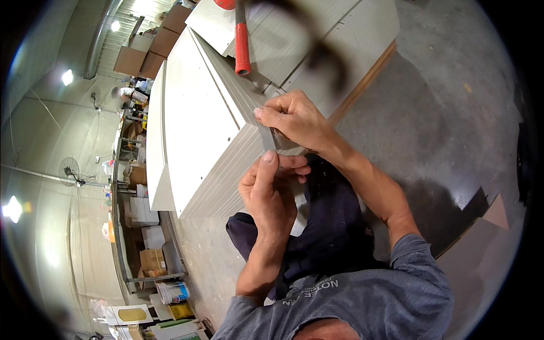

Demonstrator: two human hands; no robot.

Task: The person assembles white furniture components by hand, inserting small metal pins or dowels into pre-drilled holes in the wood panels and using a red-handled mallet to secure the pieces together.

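Note:
A thin grey strip (267,138) stretches between my two hands at the near corner of a stack of white panels (218,153). Its lower end is pinched by my left hand (271,190), thumb up and fingers bent. My right hand (298,122) has thumb and forefinger pressed together at the upper end, close against the panel edges. What the strip is made of, I cannot tell. Beyond my hands, a mallet or hammer with a red grip (242,51) lies on the panels; its head is mostly cut off by the frame.
More white panels (362,34) lie at the far right over a wooden edge (365,82). A long shelf rack (120,226) with boxes runs along the left. Concrete floor (436,113) spreads to the right. A blurred dark object (328,62) hangs close to the camera.

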